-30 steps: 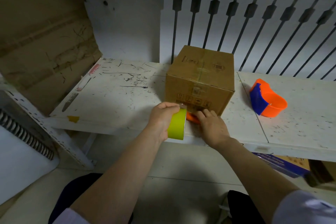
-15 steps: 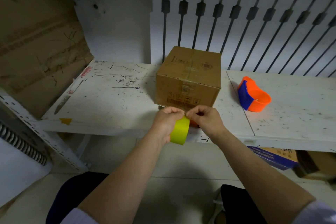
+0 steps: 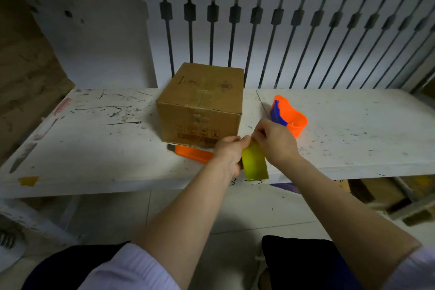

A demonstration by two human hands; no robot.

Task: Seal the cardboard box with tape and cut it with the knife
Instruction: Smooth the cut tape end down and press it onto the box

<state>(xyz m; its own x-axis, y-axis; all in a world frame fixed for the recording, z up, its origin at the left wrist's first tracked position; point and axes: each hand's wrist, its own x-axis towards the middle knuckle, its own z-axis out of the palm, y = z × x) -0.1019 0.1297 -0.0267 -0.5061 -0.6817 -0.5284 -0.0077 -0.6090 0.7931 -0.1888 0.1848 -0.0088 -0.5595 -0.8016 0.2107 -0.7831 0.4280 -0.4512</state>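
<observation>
Fingers (image 3: 244,142) of both hands pinch the yellow-green tape roll (image 3: 254,163) at the cardboard box's (image 3: 200,106) five o'clock; knife (image 3: 191,152) idle on tabletop (image 3: 94,148), sealing unstarted.

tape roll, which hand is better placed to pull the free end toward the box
Right. The left hand holds the tape roll; the right hand pinches at its top edge, nearer the cardboard box.
</observation>
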